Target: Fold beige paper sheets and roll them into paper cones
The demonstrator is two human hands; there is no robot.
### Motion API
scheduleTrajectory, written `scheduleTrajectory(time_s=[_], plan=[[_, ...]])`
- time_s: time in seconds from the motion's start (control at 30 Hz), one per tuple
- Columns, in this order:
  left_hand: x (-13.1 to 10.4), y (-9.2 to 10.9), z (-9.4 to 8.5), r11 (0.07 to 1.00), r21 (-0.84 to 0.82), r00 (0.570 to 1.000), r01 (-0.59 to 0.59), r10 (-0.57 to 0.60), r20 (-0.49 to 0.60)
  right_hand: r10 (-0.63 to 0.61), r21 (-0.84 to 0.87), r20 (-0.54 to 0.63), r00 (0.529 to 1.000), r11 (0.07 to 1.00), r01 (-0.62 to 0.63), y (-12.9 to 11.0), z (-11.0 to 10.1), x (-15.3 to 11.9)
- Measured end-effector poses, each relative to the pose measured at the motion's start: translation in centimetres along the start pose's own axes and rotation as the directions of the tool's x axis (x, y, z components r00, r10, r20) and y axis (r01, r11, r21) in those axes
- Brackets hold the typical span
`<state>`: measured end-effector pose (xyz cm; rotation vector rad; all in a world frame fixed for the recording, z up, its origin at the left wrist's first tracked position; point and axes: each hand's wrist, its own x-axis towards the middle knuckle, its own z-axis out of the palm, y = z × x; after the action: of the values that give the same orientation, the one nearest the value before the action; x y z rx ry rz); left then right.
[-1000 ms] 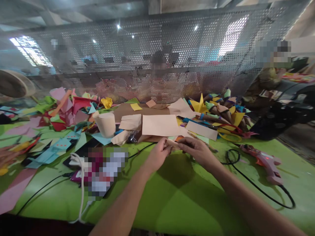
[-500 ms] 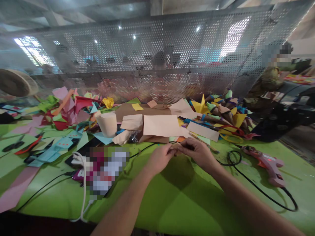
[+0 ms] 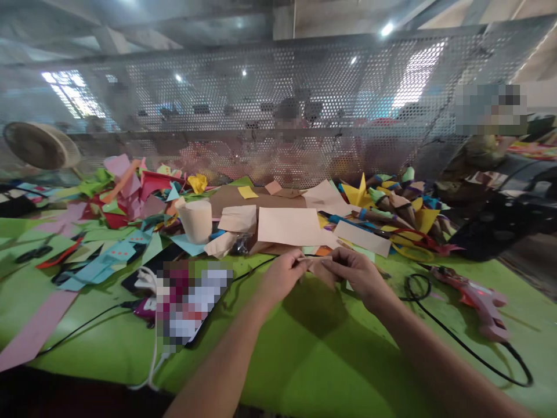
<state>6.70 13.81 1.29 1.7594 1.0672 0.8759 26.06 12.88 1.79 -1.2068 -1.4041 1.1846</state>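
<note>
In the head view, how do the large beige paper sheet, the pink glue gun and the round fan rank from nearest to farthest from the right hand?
From the right hand:
1. Large beige paper sheet, just behind the hand, at table centre.
2. Pink glue gun, on the green table at the right.
3. Round fan, far left at the back.

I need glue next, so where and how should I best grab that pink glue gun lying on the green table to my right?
Grip the pink glue gun by its handle, the thicker end lying nearest the table's right edge, probably coming from above with your right hand. It lies flat on its side on the green table, nozzle end toward the black cord coil, its own cord trailing off the handle end.
</note>
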Motion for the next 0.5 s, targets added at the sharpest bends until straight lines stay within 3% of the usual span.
scheduleTrajectory(time_s=[0.1,0.17,0.3,0.43,0.5], plan=[[0.3,-0.4,0.0,0.975,-0.218,0.997,0.054,-0.064,-0.041,0.061,0.064,0.078,0.995,0.996,-0.066,-0.3,0.2,-0.2],[0.4,-0.5,0.0,0.956,-0.294,0.994,0.025,-0.055,-0.095,0.082,0.081,0.118,0.990,0.993,-0.091,-0.5,0.4,-0.4],[0.1,-0.1,0.1,0.915,-0.404,0.982,-0.022,-0.056,-0.180,0.085,0.143,0.079,0.993,0.985,-0.095,-0.7,0.5,-0.5],[-0.3,0.3,1.1,0.921,-0.378,0.996,0.089,-0.088,0.018,0.079,0.241,-0.033,0.996,0.968,-0.069,-0.5,0.5,-0.5],[-0.3,0.4,1.6,0.957,-0.283,0.996,0.064,-0.046,0.071,0.059,0.248,-0.052,0.997,0.968,-0.045,-0.4,0.6,-0.5]])
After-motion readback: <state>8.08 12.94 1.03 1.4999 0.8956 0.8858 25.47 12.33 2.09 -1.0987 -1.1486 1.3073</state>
